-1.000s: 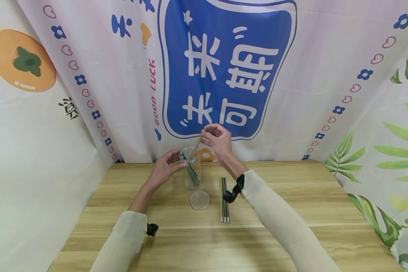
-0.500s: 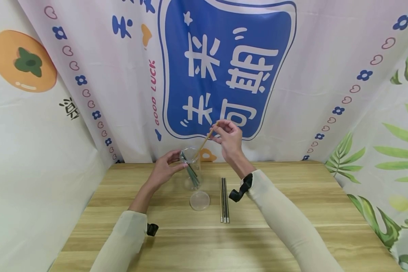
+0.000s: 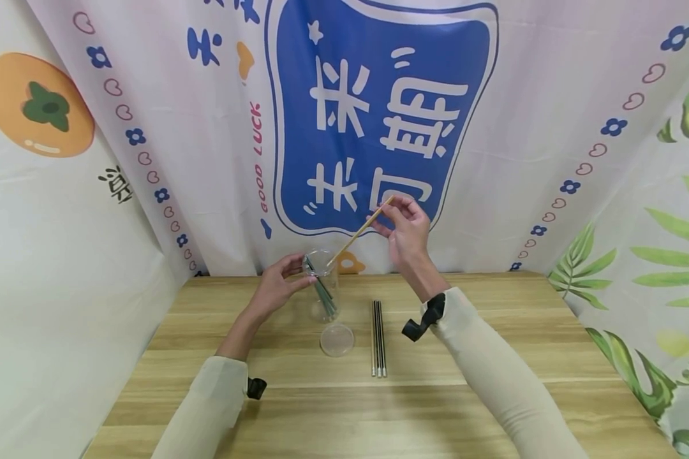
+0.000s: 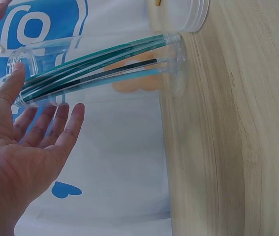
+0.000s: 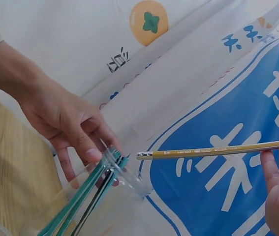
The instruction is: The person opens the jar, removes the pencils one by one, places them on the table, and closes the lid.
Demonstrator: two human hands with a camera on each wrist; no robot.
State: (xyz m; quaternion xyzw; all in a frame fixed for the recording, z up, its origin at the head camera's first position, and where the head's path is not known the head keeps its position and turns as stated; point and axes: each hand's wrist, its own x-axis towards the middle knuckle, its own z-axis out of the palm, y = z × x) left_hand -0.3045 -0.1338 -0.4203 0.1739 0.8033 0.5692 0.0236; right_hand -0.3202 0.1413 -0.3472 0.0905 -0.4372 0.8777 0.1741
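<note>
My left hand (image 3: 278, 284) holds a clear jar (image 3: 335, 293) near its mouth, thumb on one side and fingers on the other. The jar stands on the table with several green pencils (image 4: 87, 61) and a dark one leaning inside it. In my right hand (image 3: 410, 236), the fingertips pinch a yellow pencil (image 3: 360, 232) by its upper end. That pencil slants down to the left, and in the right wrist view its metal-capped end (image 5: 144, 155) is just outside the jar's rim. Its other end is cut off there.
A round clear lid (image 3: 337, 340) lies flat in front of the jar. To its right, several black and yellowish pencils (image 3: 378, 338) lie side by side on the wooden table (image 3: 465, 382). A printed curtain (image 3: 224, 159) hangs behind the table's back edge.
My right hand has moved up and to the right, drawing the yellow pencil out of the jar's mouth. My left hand and the jar have stayed in place.
</note>
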